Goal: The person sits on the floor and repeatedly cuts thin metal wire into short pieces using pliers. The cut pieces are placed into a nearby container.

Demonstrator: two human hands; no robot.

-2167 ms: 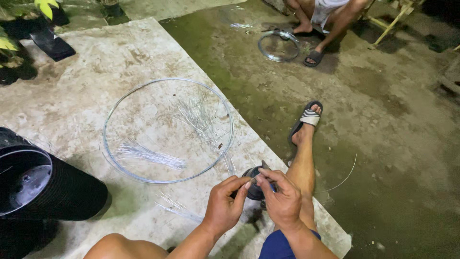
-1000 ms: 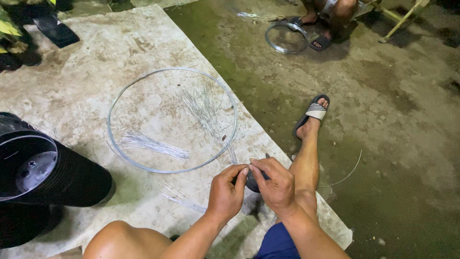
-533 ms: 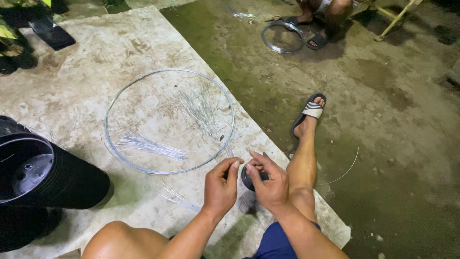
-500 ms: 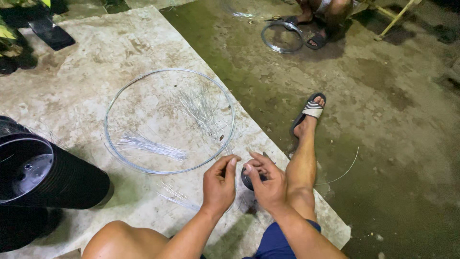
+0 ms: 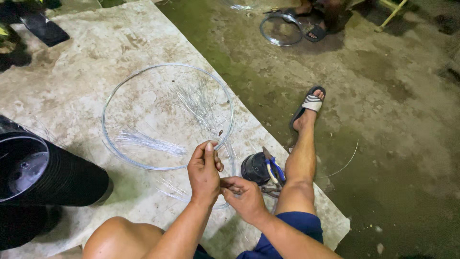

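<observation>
My left hand [image 5: 203, 172] and my right hand [image 5: 245, 196] meet at the near rim of a large ring of pale wire [image 5: 109, 103] that lies on a concrete slab. Both hands pinch a thin wire strand between their fingertips, close to the rim. Two loose bundles of thin wire lie inside the ring, one on the left [image 5: 148, 141] and one at the back [image 5: 196, 101]. Just right of my hands a black roll [image 5: 253, 168] stands by my leg, with blue-handled pliers [image 5: 274, 169] lying against it.
A stack of black plastic pots [image 5: 52, 177] lies at the left. My sandalled foot [image 5: 310, 103] rests on the lower, mossy floor past the slab's edge. Another person's feet and a smaller wire ring [image 5: 280, 31] are at the top. A loose wire [image 5: 342, 165] lies right of my leg.
My hands have moved left and down, off the black roll, toward the ring's near rim. The roll and the pliers now show uncovered.
</observation>
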